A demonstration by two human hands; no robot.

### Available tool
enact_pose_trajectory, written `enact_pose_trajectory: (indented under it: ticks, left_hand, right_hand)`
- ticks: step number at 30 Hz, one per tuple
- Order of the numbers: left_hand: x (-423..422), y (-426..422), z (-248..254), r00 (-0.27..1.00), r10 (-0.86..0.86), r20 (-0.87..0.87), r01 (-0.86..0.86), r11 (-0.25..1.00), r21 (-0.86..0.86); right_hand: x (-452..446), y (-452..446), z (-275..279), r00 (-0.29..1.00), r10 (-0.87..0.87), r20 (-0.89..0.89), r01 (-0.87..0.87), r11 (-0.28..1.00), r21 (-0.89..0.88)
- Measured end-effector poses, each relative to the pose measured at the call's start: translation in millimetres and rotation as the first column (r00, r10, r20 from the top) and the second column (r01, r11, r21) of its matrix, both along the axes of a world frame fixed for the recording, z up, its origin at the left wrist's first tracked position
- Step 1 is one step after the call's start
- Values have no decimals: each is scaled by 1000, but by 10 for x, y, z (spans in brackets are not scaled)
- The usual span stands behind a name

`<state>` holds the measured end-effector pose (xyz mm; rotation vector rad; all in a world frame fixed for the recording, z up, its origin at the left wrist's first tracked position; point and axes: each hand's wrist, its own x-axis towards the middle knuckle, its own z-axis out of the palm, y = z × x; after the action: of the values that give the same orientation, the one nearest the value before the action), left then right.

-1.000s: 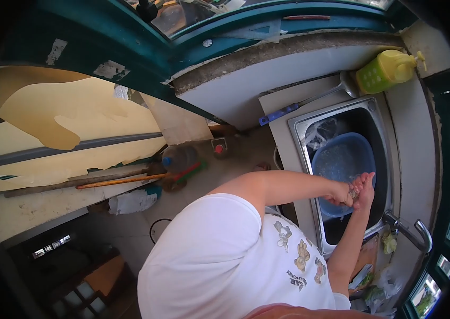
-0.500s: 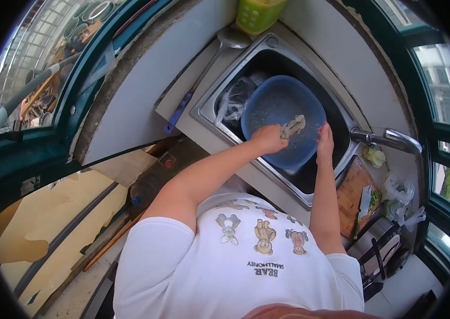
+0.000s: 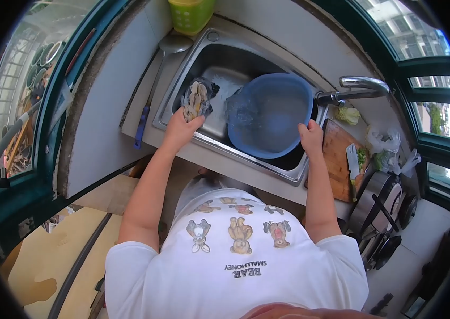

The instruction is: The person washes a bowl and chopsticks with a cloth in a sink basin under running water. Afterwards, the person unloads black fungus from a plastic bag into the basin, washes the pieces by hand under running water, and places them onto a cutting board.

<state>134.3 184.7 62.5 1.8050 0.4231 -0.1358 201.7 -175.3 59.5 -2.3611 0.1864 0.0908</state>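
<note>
My left hand [image 3: 181, 129] is closed around a crumpled beige cloth [image 3: 198, 98] above the left part of the steel sink [image 3: 219, 72]. Dark, shiny folds show around the cloth; I cannot tell whether they belong to it. On the right, my right hand [image 3: 311, 137] grips the rim of a blue plastic basin [image 3: 275, 119], thumb over the edge. The basin stands tilted in the right part of the sink, with cloudy water in it. What looks like clear crumpled plastic [image 3: 240, 110] lies by its left rim.
A faucet [image 3: 360, 89] reaches over the counter at the right. Beside it are a cutting board [image 3: 336, 154], a knife [image 3: 353, 165], a piece of cabbage [image 3: 348, 115] and plastic bags [image 3: 387, 146]. A blue-handled ladle [image 3: 153, 80] lies left of the sink, near a green container [image 3: 192, 16].
My left hand has carried the cloth out of the basin to the sink's left side. My right hand has closed on the basin's rim. The basin now sits farther right in the sink.
</note>
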Motion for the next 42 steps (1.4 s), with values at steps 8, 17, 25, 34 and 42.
enact_pose_trajectory:
  ticks: [8, 17, 25, 34, 42]
  left_hand:
    - [-289, 73, -184, 999, 26, 29, -24, 997, -67]
    - [-559, 260, -110, 985, 60, -165, -98, 967, -236]
    - [-624, 113, -2, 993, 2, -118, -29, 973, -228]
    - [-406, -1035, -43, 884, -450, 124, 422, 884, 202]
    - [-501, -1829, 166, 801, -591, 93, 594, 805, -1]
  right_hand:
    - [-318, 310, 868, 860, 382, 339, -136, 811, -569]
    - [-432, 464, 793, 775, 461, 432, -111, 772, -626]
    - [-256, 122, -110, 996, -54, -71, 61, 992, 112]
    - [-870, 524, 422, 856, 309, -414, 133, 642, 755]
    - [-807, -488, 362, 953, -222, -205, 294, 527, 797]
